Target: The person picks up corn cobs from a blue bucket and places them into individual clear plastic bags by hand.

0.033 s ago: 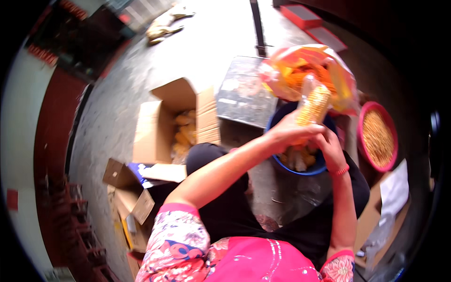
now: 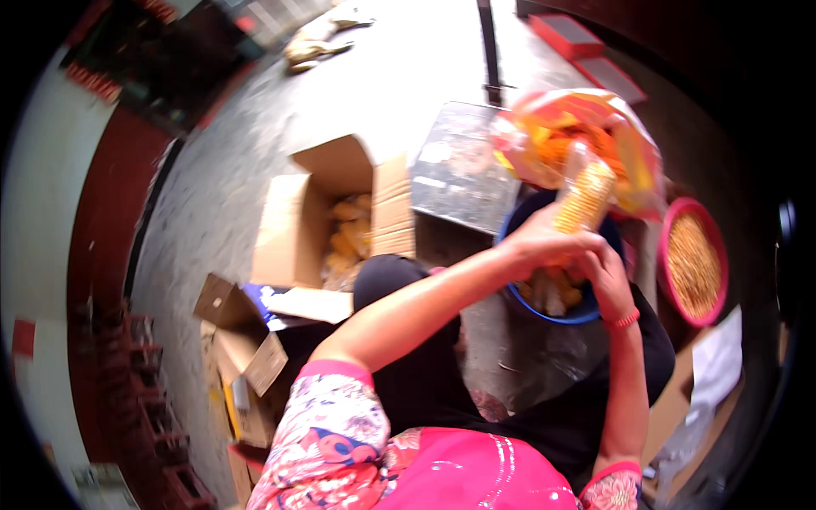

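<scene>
My left hand [image 2: 544, 240] is closed around the lower part of a yellow corn cob [image 2: 586, 197], which points up and away from me. Clear plastic film [image 2: 576, 156] shows at the cob's far end. Against the left hand, at the cob's lower end, my right hand [image 2: 609, 279] has its fingers bent together; what they grip is hidden. Both hands are above a blue bucket [image 2: 559, 319] that holds corn cobs [image 2: 551, 289], some in clear wrapping. Just beyond the hands, a red and yellow plastic bag [image 2: 639, 161] is open, with orange stuff [image 2: 557, 151] inside.
Left of my knees, a cardboard box [image 2: 285, 229] contains several cobs; another opened box [image 2: 238, 353] lies nearer. A dark flat-topped stand [image 2: 463, 161] is beside the bucket. At right is a pink basin [image 2: 721, 263] of kernels [image 2: 693, 259]. An animal [image 2: 319, 41] lies on the far floor.
The whole scene has shifted slightly right in the picture. Both hands keep hold at the cob's lower end, and their fingers have moved only a little.
</scene>
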Available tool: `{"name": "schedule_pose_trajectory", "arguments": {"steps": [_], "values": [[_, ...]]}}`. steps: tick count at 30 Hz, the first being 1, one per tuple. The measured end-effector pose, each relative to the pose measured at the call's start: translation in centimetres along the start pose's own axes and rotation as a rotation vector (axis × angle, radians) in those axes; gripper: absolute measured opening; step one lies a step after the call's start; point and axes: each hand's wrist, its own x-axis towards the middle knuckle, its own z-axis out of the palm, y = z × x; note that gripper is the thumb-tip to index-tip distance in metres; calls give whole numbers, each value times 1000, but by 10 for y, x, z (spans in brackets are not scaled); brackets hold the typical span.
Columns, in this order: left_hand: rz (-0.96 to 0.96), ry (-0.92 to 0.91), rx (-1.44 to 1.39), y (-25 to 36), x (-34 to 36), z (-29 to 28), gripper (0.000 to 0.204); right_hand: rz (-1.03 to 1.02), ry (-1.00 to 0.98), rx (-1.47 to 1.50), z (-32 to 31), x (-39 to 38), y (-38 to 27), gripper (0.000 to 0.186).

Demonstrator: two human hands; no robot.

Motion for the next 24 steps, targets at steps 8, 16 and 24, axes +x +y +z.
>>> {"name": "schedule_pose_trajectory", "arguments": {"steps": [8,16,24], "values": [[199,80,-35,8,-4,1,47,33,-66,88,11,-6,-12,44],[156,355,343,106,-48,-56,41,152,-117,-81,0,-4,-23,30],[129,786,-35,47,-134,-248,26,178,-100,-180,-3,-1,-21,22]]}}
